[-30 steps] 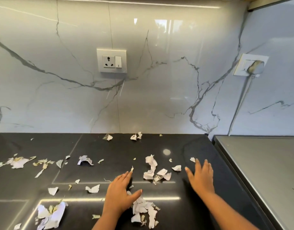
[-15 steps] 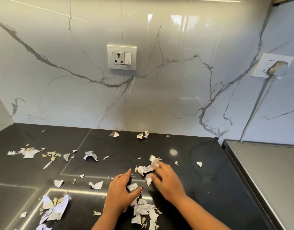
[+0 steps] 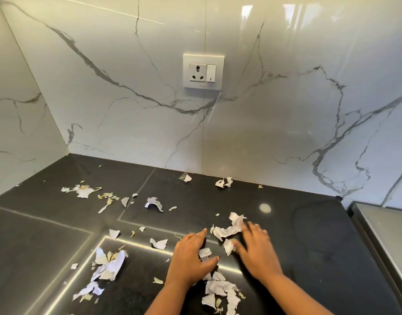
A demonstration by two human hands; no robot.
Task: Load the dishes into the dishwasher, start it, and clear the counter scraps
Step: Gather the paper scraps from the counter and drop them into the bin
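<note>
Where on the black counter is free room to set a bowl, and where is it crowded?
Free: the counter between the right hand and the steel top, back to the wall. Crowded: scraps around the left hand and across the left half.

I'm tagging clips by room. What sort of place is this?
Most likely a home kitchen: a dark counter strewn with scraps, a marble-look backsplash and a wall socket.
</note>
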